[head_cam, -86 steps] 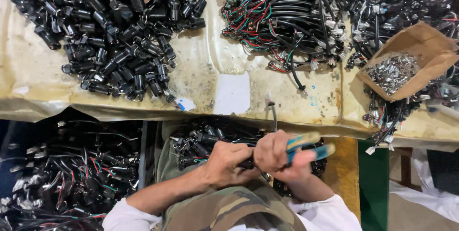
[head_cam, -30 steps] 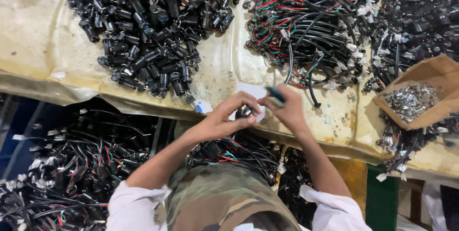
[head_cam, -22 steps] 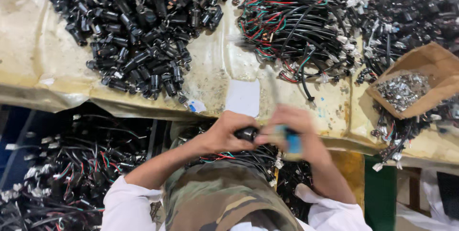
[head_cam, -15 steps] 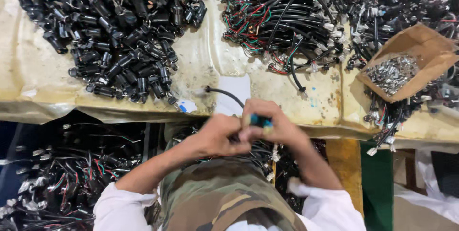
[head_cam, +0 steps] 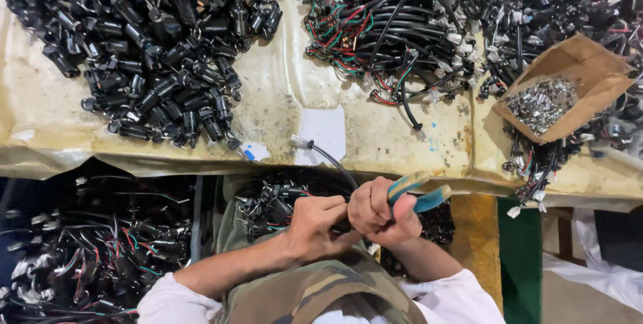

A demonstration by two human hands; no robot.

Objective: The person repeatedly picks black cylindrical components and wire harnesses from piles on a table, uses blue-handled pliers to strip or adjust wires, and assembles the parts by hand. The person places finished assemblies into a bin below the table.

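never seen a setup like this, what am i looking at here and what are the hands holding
The one picture comes from a camera on a person's head, looking down at their own two bare hands; there is no machine. The right hand grips pliers with blue and yellow handles. The left hand pinches a thin black cable that arcs up over the bench. On the bench lie a heap of black connectors, a bundle of coloured wires and a cardboard box of small metal parts.

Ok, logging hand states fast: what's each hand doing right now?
Left hand: closed around the black cable.
Right hand: closed on the blue-handled pliers.
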